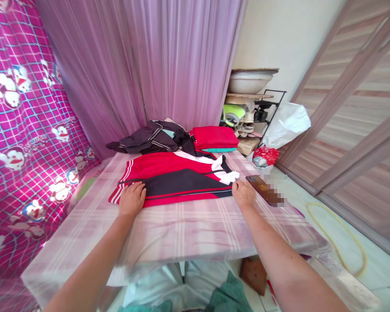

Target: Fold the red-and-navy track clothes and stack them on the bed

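A red, black and white sports top [178, 182] lies on the table, folded lengthwise, its white-striped hem to the left and its white collar to the right. My left hand [132, 198] rests on the near corner of the hem, fingers lying on the cloth. At the opposite end, my right hand [243, 194] grips the near edge just below the collar; its fingers are curled and partly hidden. Behind the top sits a heap of dark clothing [149, 136] with white piping. Beside that heap is a neatly folded red garment [214, 138] on a teal one.
A plaid cloth covers the table [182, 234]. A phone [263, 190] lies near its right edge. Beyond stand a rack [263, 108] with shoes and a basin, plus a white plastic bag [287, 123]. Purple curtains [182, 56] hang behind; a wardrobe [354, 108] is at right.
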